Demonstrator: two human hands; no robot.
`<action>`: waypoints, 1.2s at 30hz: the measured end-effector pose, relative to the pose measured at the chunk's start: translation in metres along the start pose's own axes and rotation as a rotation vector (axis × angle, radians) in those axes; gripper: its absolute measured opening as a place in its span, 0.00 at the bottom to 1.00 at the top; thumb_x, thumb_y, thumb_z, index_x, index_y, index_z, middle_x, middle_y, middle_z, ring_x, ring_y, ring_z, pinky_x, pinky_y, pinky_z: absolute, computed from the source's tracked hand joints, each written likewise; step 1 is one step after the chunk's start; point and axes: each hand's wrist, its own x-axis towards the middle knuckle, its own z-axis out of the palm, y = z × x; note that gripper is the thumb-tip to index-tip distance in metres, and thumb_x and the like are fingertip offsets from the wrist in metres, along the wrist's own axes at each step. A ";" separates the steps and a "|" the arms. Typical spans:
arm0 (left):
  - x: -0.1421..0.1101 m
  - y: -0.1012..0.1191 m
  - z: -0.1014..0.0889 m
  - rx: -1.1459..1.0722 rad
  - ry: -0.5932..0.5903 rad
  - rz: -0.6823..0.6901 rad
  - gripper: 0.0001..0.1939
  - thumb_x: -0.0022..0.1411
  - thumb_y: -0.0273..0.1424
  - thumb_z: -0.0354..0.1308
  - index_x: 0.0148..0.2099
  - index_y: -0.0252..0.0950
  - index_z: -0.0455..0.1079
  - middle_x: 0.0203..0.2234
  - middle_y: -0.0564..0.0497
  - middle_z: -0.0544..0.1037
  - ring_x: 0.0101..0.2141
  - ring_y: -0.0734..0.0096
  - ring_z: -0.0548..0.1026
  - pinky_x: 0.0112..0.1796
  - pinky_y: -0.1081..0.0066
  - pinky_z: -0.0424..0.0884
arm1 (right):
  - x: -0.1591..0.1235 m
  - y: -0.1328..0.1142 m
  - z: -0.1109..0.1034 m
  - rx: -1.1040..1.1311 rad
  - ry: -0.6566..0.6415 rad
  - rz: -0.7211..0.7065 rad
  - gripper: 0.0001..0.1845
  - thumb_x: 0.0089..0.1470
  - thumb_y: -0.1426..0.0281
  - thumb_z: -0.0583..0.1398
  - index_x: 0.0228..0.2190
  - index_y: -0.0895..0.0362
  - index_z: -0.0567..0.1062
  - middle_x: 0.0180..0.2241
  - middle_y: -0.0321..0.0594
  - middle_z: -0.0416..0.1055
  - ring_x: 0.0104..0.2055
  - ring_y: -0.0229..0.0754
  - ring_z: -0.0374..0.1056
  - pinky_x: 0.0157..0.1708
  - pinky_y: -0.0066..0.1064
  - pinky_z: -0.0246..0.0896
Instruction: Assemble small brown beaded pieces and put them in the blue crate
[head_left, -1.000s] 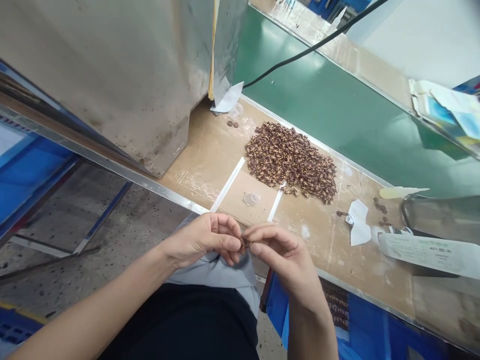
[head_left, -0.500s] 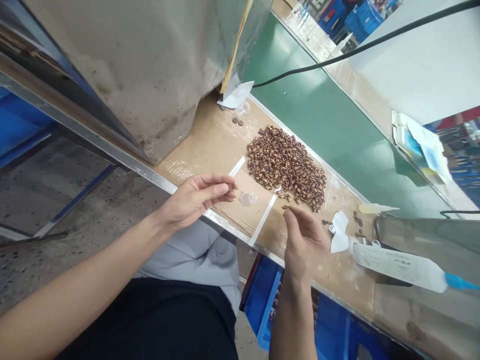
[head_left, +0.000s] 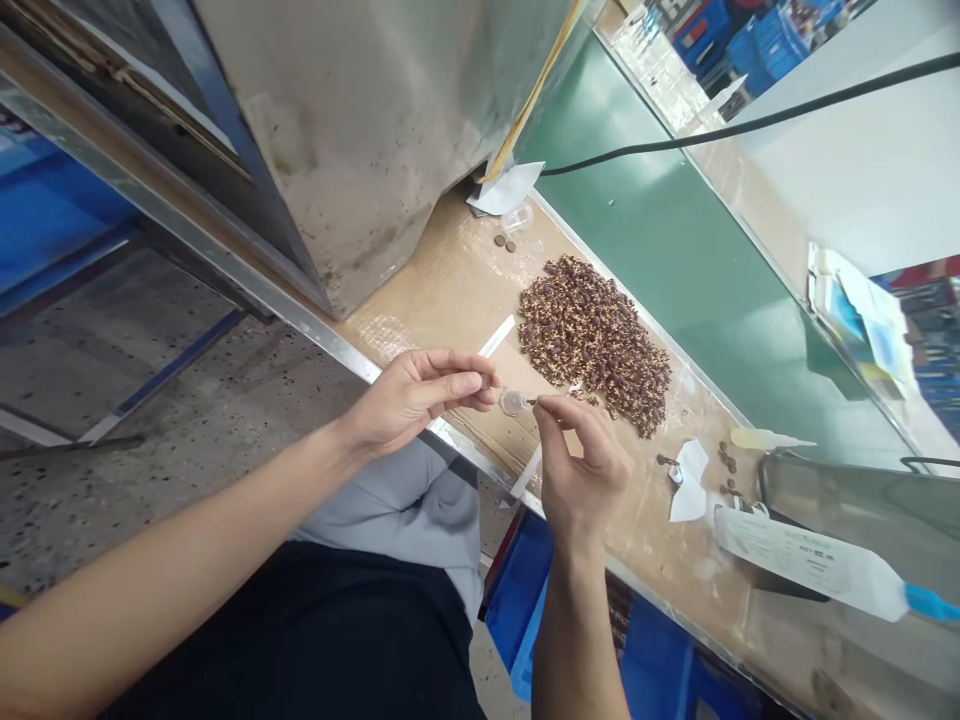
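Observation:
My left hand (head_left: 431, 398) is over the table's front edge, thumb and fingers pinched together; whatever they hold is hidden or too small to name. Close on its right, my right hand (head_left: 583, 455) pinches a small dark piece (head_left: 532, 402) that points toward the left fingertips. Between the two hands, a small clear round dish (head_left: 513, 402) lies on the brown tabletop. Behind the right hand is a wide heap of small brown and brass-coloured parts (head_left: 596, 335), with a few loose ones at its near edge.
Two dark discs (head_left: 505, 243) lie near the metal housing (head_left: 360, 130) at the left. A white plastic bottle with a blue tip (head_left: 810, 555), a crumpled white paper (head_left: 688, 480) and a pale yellow tube (head_left: 769, 439) lie at the right. Blue bins (head_left: 517, 610) stand below the table.
My right hand has moved left from the heap's near edge, bringing a small dark piece close to the left fingertips. My left hand stays pinched. The camera view has shifted slightly.

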 end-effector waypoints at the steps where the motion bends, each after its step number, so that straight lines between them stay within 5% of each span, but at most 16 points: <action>1: 0.000 0.000 0.000 -0.003 -0.004 -0.001 0.12 0.66 0.32 0.87 0.49 0.35 0.94 0.46 0.43 0.94 0.42 0.66 0.92 0.54 0.68 0.88 | 0.000 -0.001 0.000 -0.010 -0.004 -0.005 0.07 0.80 0.67 0.68 0.47 0.48 0.90 0.46 0.39 0.90 0.46 0.51 0.84 0.51 0.45 0.78; 23: 0.001 -0.002 -0.003 -0.014 -0.021 0.005 0.13 0.68 0.31 0.86 0.52 0.35 0.93 0.46 0.45 0.94 0.40 0.70 0.91 0.50 0.73 0.88 | 0.000 -0.002 0.003 -0.097 0.044 -0.116 0.06 0.78 0.73 0.70 0.47 0.50 0.89 0.44 0.38 0.90 0.43 0.47 0.83 0.48 0.40 0.78; 28: 0.001 -0.002 -0.003 -0.002 -0.014 -0.004 0.12 0.68 0.31 0.85 0.51 0.34 0.93 0.47 0.44 0.94 0.42 0.69 0.92 0.52 0.73 0.87 | 0.004 -0.005 0.003 -0.121 0.151 -0.162 0.07 0.77 0.75 0.71 0.47 0.51 0.89 0.44 0.39 0.90 0.44 0.48 0.85 0.49 0.41 0.79; 36: 0.001 0.000 -0.001 -0.008 -0.020 -0.008 0.11 0.69 0.32 0.85 0.50 0.34 0.93 0.47 0.44 0.94 0.43 0.67 0.92 0.54 0.70 0.87 | -0.001 0.001 0.010 -0.146 0.097 -0.173 0.07 0.78 0.75 0.71 0.48 0.51 0.88 0.45 0.39 0.90 0.45 0.46 0.84 0.50 0.41 0.79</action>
